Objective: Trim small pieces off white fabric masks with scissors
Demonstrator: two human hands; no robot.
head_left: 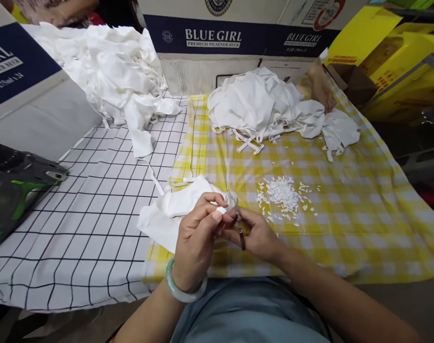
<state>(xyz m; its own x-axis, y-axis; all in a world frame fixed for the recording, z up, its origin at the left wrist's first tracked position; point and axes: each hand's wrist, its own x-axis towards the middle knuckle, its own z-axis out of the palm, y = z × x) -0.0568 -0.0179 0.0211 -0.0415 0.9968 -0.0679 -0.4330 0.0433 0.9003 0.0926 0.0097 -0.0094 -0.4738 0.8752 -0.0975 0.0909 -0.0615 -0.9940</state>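
Note:
My left hand [199,233] pinches the edge of a white cloth piece [170,212] between thumb and fingers, near the table's front edge. Beside it, my right hand [254,233] is closed round small metal snips [239,224], whose tip meets the cloth at my left fingertips. A pale green bangle [183,288] circles my left wrist. Just right of my hands lies a heap of small white cut bits [284,195] on the yellow checked cloth [346,214].
Two piles of white cloth pieces lie further back, one at left [120,76] and one at centre right [270,105]. A Blue Girl carton [224,43] stands behind. A green and black power tool [13,186] rests at left on the black-grid cloth [95,228]. Yellow boxes [399,52] stand right.

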